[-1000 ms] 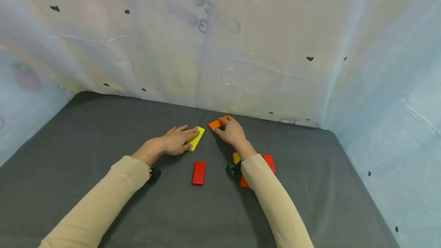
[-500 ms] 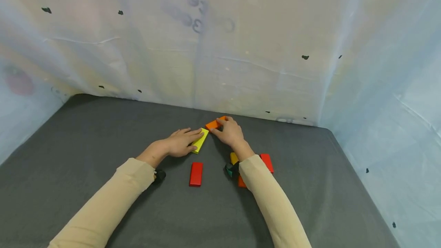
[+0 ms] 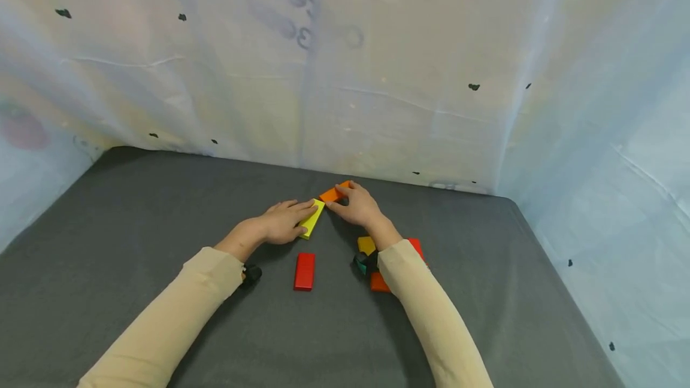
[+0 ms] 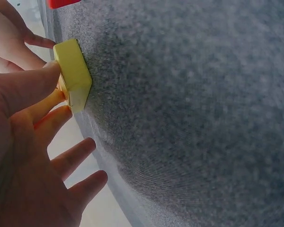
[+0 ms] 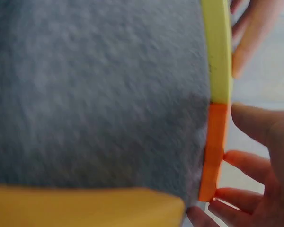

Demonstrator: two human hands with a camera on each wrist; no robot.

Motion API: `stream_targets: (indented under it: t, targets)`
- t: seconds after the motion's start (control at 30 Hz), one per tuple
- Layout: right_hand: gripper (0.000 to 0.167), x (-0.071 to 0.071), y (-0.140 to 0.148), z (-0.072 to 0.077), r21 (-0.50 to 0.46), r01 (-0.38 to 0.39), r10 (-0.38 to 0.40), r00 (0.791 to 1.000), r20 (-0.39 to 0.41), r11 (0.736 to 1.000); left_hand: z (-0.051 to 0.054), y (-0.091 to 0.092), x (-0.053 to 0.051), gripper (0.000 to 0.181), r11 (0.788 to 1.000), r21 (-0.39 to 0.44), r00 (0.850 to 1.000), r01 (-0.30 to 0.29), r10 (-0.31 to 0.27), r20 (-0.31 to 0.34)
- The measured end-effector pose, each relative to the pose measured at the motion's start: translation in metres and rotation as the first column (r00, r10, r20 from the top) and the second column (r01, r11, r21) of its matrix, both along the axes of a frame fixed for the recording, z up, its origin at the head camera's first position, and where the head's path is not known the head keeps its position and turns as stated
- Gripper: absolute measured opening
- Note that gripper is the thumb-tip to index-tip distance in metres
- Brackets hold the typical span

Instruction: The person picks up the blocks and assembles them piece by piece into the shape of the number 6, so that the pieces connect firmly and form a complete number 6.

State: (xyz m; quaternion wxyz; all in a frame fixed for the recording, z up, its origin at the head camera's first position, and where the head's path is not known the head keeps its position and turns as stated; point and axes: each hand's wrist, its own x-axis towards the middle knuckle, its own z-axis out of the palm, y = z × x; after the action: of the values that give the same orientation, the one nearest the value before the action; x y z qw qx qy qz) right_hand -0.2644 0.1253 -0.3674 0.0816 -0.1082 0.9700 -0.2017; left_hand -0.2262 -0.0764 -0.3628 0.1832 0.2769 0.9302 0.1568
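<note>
A yellow block (image 3: 312,220) lies flat on the dark cloth, slanting away from me. My left hand (image 3: 280,224) rests on it with fairly straight fingers spread over it. In the left wrist view the thumb touches one edge of the yellow block (image 4: 73,66), the fingertips another side. Just beyond, an orange block (image 3: 331,194) meets its far end at an angle. My right hand (image 3: 360,206) pinches the orange block between thumb and fingers. The two blocks touch end to end in the right wrist view, where the orange block (image 5: 213,156) continues the line of the yellow.
A red block (image 3: 304,272) lies alone nearer me. Under the right forearm sit another yellow block (image 3: 366,245), an orange-red block (image 3: 380,282) and a second red block (image 3: 416,245), partly hidden by the sleeve. A pale plastic sheet (image 3: 377,130) rises behind the cloth.
My left hand has slid the yellow block to the right until its far end reaches the orange block. The right hand keeps its grip on the orange block almost in place.
</note>
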Motion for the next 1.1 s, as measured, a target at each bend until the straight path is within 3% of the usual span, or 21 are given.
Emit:
stream_targets:
  t: [0.17,0.43,0.6,0.77,1.1]
  targets:
    - [0.064,0.008,0.013,0.007,-0.059,-0.026,0.029,0.999,0.038,0.998,-0.001,0.003,0.002,0.057,1.0,0.007,1.0,0.001,-0.001,0.012]
    - [0.067,0.034,0.043,0.017,-0.045,-0.115,0.117,0.992,0.044,0.992,0.001,0.005,0.004,0.057,1.0,-0.003,1.0,0.001,-0.001,0.014]
    - [0.067,0.047,0.055,0.019,-0.068,-0.202,0.205,0.978,0.037,0.977,0.003,-0.001,0.005,0.057,1.0,0.012,1.0,-0.002,0.002,-0.009]
    - [0.068,0.062,0.068,0.016,-0.085,-0.278,0.282,0.959,0.037,0.957,0.003,-0.003,0.009,0.056,1.0,0.029,1.0,0.011,-0.012,0.008]
    - [0.055,0.084,0.087,0.015,-0.086,-0.367,0.369,0.93,0.005,0.926,0.006,0.0,0.003,0.057,1.0,0.006,1.0,-0.005,0.005,0.0]
